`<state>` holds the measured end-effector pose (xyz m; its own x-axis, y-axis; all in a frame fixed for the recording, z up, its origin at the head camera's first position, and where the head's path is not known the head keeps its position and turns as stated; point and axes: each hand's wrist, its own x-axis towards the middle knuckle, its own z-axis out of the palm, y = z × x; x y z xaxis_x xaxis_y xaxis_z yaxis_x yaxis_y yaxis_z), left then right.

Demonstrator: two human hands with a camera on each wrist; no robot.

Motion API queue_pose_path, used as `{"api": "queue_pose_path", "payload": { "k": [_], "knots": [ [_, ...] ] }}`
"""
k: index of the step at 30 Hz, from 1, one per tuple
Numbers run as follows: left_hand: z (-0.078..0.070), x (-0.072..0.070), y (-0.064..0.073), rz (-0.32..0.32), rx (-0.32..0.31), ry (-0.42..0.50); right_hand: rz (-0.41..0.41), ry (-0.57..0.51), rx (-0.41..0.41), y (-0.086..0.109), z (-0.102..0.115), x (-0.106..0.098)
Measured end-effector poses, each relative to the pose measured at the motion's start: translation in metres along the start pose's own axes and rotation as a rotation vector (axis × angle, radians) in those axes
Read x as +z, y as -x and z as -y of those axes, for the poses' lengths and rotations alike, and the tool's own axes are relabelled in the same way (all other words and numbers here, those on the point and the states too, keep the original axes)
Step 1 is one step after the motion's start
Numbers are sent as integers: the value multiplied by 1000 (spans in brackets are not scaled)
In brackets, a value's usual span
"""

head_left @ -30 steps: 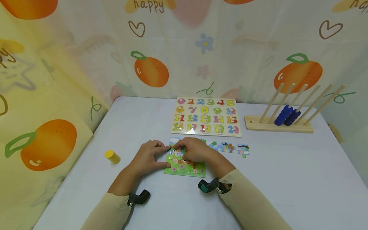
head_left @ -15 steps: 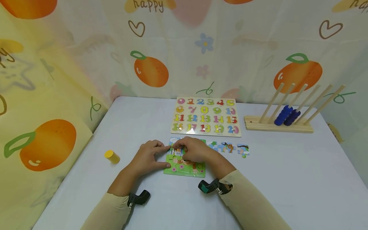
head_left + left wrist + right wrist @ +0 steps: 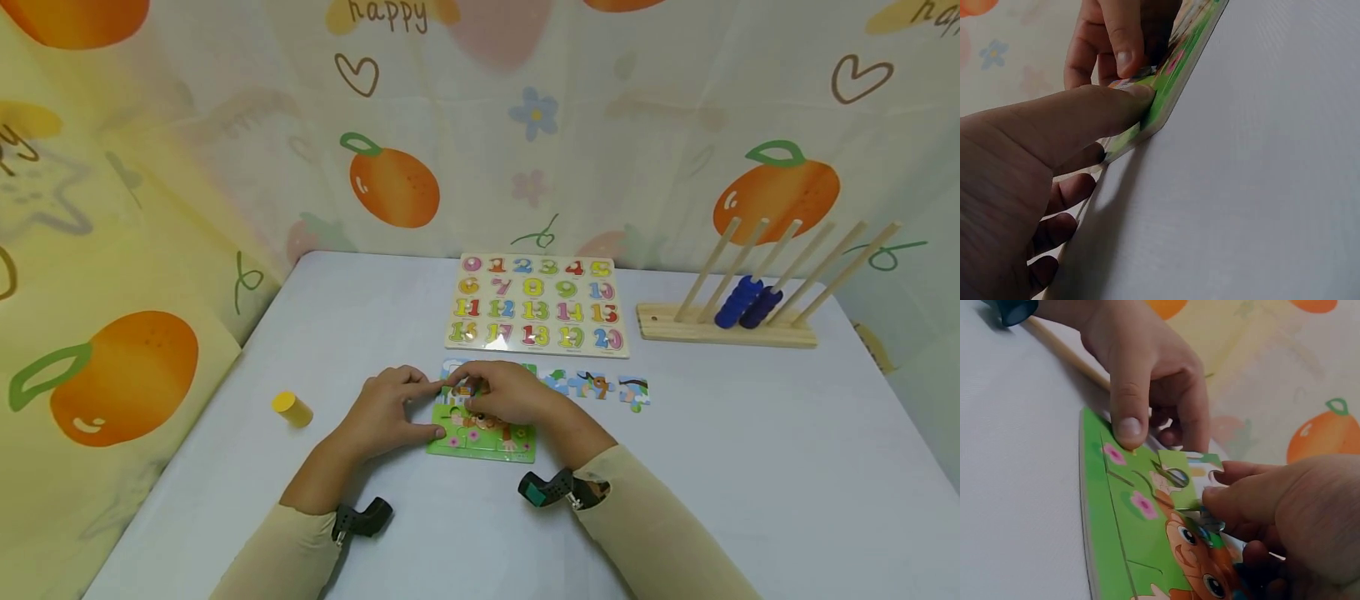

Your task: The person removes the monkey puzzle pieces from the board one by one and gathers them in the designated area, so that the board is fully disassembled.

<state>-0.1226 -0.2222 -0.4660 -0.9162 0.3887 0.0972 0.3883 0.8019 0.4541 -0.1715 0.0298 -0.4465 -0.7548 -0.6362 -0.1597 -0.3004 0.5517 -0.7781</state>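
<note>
A jigsaw puzzle board (image 3: pixel 491 447) with a green border and a cartoon animal lies mid-table. Along its left edge rests my left hand (image 3: pixel 382 412), thumb and forefinger outstretched and apart. In the left wrist view the left thumb (image 3: pixel 1094 112) presses on the board's green rim, other fingers bent below. My right hand (image 3: pixel 510 392) is over the upper half of the board. The right wrist view shows it pinching a green and white puzzle piece (image 3: pixel 1185 495) between thumb and fingers; the piece sits slightly raised over the board. Its far side is hidden by the fingers.
Loose puzzle pieces (image 3: pixel 596 385) lie in a row right of the board. Behind is a number puzzle board (image 3: pixel 517 323). A wooden peg stand (image 3: pixel 720 335) with blue beads (image 3: pixel 738 302) stands at back right, and a yellow cylinder (image 3: pixel 292 409) at left.
The right thumb and fingertips have shifted slightly left and away from me on the puzzle, uncovering more of its lower part. The left hand has stayed in place.
</note>
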Motion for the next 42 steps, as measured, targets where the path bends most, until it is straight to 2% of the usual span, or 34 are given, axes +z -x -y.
{"api": "queue_pose_path", "payload": {
  "k": [6, 10, 21, 31, 42],
  "knots": [
    [-7, 1, 1, -4, -13, -77, -28, 6, 4, -1, -1, 2],
    [-9, 4, 1, -27, 7, -150, -37, 19, 4, -1, -2, 2],
    [-12, 5, 1, -69, 24, -170, -41, -16, -14, -1, -4, 2],
    [-24, 3, -1, -13, -69, -199, -29, -72, -12, 1, -4, 0],
    [-27, 3, -1, 4, -107, -178, -31, -165, -23, 1, -9, -3]
  ]
}}
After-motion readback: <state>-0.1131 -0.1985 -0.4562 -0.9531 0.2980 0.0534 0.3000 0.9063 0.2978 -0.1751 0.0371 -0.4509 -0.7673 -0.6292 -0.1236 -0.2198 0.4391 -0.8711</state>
